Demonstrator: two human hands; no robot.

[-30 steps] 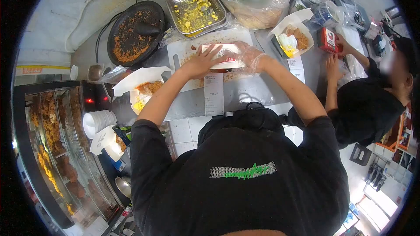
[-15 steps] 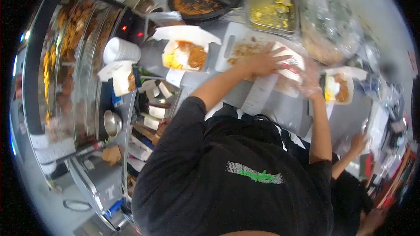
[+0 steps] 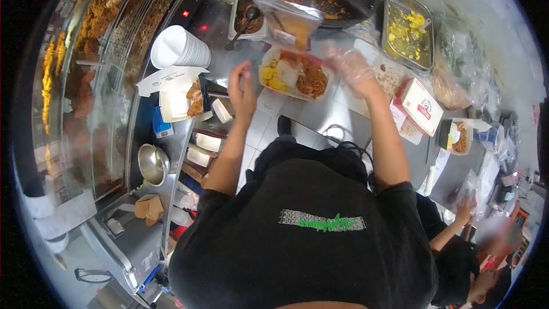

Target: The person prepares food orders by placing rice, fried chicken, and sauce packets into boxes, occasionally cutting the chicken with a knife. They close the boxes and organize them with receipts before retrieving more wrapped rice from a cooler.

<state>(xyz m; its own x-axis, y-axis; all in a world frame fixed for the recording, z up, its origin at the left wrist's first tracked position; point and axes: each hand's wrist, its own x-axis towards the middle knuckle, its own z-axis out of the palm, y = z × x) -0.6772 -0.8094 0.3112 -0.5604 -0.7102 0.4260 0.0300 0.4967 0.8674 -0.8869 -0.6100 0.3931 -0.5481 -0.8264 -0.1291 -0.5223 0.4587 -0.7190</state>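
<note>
Open food box (image 3: 294, 75) near the bench's (image 3: 319, 112) front edge, presumably for easy reach; contents exposed. Left hand (image 3: 243, 92) just off its left end: fingers extended, holding nothing. Right hand (image 3: 351, 70), gloved, likely for food contact, at its right end; blurred, cannot tell whether fingers grip. Closed box (image 3: 422, 106) at the cutting board's (image 3: 386, 81) right end; red-and-dark print, too small to read. Shirt (image 3: 303, 257): green scrawl over grey lettering, illegible.

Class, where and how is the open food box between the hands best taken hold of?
Probably by the outsides of its left and right walls, low down, one hand from each side. The left hand and gloved right hand flank the open food box; its open top exposes the food, so gripping from above risks touching that.
</note>
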